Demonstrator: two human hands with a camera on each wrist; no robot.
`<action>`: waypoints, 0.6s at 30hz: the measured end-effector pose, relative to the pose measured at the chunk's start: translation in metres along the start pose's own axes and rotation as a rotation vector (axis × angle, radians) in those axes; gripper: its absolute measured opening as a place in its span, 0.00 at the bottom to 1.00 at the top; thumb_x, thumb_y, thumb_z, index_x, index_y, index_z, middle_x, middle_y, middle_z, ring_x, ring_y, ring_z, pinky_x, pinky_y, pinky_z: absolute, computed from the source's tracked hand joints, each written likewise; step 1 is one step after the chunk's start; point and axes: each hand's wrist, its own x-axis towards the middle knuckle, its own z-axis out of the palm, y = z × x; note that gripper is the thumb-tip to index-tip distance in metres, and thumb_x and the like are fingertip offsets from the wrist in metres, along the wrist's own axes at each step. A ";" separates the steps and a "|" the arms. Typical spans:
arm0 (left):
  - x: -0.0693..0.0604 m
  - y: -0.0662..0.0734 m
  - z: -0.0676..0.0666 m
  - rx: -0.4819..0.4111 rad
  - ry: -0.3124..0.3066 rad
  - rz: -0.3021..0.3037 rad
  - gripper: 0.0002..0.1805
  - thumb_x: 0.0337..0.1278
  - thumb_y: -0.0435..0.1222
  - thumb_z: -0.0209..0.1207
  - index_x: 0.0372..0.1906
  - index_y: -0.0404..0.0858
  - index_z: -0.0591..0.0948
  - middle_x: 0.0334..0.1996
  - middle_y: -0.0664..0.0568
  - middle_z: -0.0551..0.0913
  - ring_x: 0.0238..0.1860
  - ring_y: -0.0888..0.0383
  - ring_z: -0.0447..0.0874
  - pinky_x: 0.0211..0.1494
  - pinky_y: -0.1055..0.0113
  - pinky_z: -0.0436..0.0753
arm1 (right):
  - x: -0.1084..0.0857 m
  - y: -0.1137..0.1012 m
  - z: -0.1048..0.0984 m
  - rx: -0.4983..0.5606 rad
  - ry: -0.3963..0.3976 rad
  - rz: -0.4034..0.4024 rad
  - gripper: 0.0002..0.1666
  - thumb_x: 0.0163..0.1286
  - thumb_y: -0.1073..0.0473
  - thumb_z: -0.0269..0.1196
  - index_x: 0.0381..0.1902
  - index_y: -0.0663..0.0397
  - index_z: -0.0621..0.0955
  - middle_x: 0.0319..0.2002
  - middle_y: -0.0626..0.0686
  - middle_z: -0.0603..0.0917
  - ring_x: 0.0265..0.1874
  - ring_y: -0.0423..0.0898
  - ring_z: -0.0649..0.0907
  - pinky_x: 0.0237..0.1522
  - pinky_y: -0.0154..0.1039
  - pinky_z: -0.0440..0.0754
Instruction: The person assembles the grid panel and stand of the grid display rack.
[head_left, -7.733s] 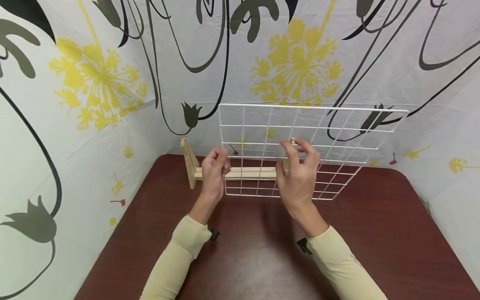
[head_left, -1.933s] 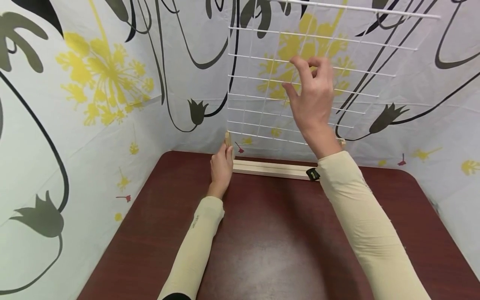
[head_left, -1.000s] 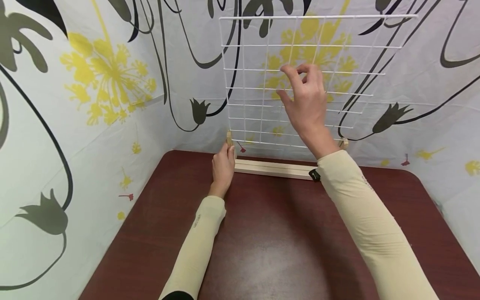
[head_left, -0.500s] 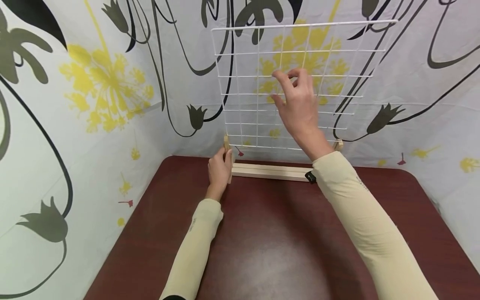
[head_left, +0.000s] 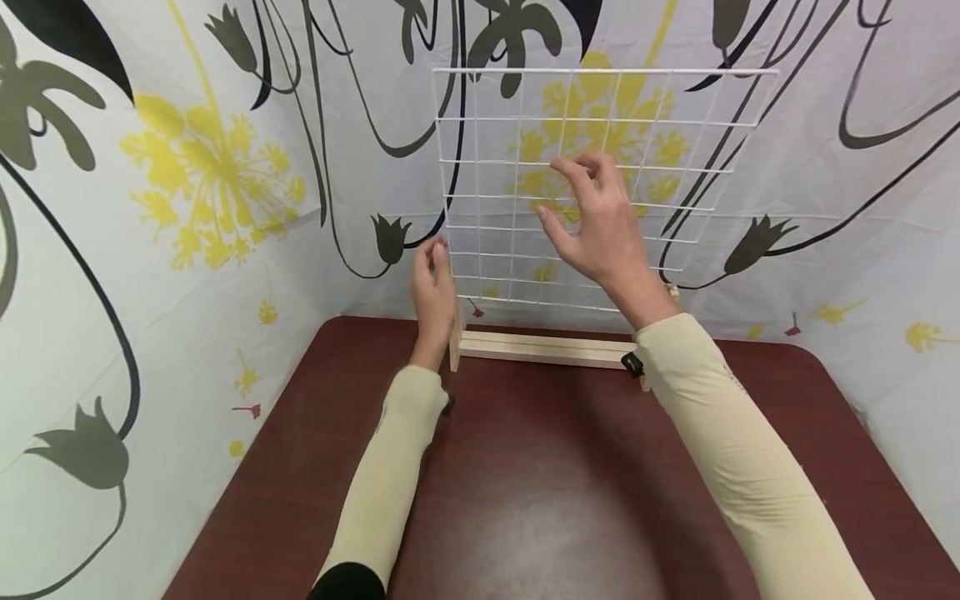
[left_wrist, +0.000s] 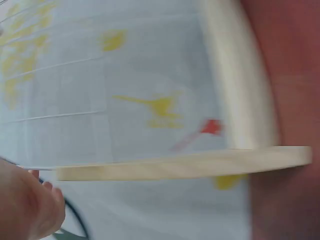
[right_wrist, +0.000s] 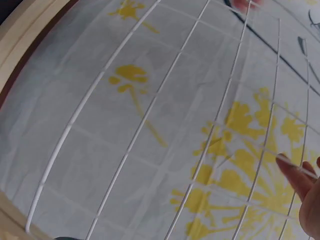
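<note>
A white wire grid panel (head_left: 517, 200) stands tilted up, its lower edge between the uprights of a wooden frame on the table. My right hand (head_left: 603, 225) holds the grid near its middle, fingertips hooked at the wires; in the right wrist view the fingers (right_wrist: 297, 175) meet a wire. At the grid's left edge, above the left wooden upright (head_left: 454, 342), my left hand (head_left: 433, 292) pinches the edge wire with curled fingers. The left wrist view shows that upright (left_wrist: 175, 167) with its top end by the hand (left_wrist: 32, 205). My right forearm mostly hides the right upright.
A pale wooden crossbar (head_left: 547, 348) joins the uprights low near the back of the dark red table (head_left: 525, 467). White cloth walls (head_left: 360, 167) with printed flowers close in behind the stand and at both sides.
Over several seconds the grid has risen from low before the stand to upright between its uprights. Since half a second ago my left hand has moved up from the left upright; the grid has dropped slightly.
</note>
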 end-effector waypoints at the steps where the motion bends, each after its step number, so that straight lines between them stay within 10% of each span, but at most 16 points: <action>1: 0.009 0.008 0.003 -0.037 -0.003 0.005 0.22 0.86 0.47 0.46 0.66 0.38 0.78 0.63 0.45 0.85 0.69 0.53 0.81 0.74 0.59 0.77 | -0.002 0.002 0.001 0.007 0.001 0.000 0.32 0.74 0.44 0.65 0.71 0.48 0.75 0.64 0.65 0.74 0.60 0.63 0.77 0.57 0.59 0.79; 9: 0.046 0.048 0.018 -0.232 -0.056 -0.003 0.23 0.85 0.46 0.50 0.55 0.31 0.85 0.49 0.40 0.92 0.51 0.54 0.93 0.58 0.62 0.87 | -0.014 0.008 0.006 0.041 0.001 -0.015 0.32 0.72 0.45 0.64 0.69 0.50 0.75 0.63 0.63 0.75 0.59 0.61 0.78 0.51 0.58 0.81; 18: 0.051 0.060 0.025 -0.552 0.009 -0.197 0.20 0.80 0.45 0.57 0.43 0.31 0.88 0.31 0.55 0.91 0.36 0.59 0.91 0.64 0.44 0.82 | -0.020 0.012 -0.007 0.012 -0.055 -0.028 0.39 0.73 0.43 0.65 0.78 0.43 0.67 0.72 0.60 0.71 0.59 0.60 0.80 0.44 0.58 0.83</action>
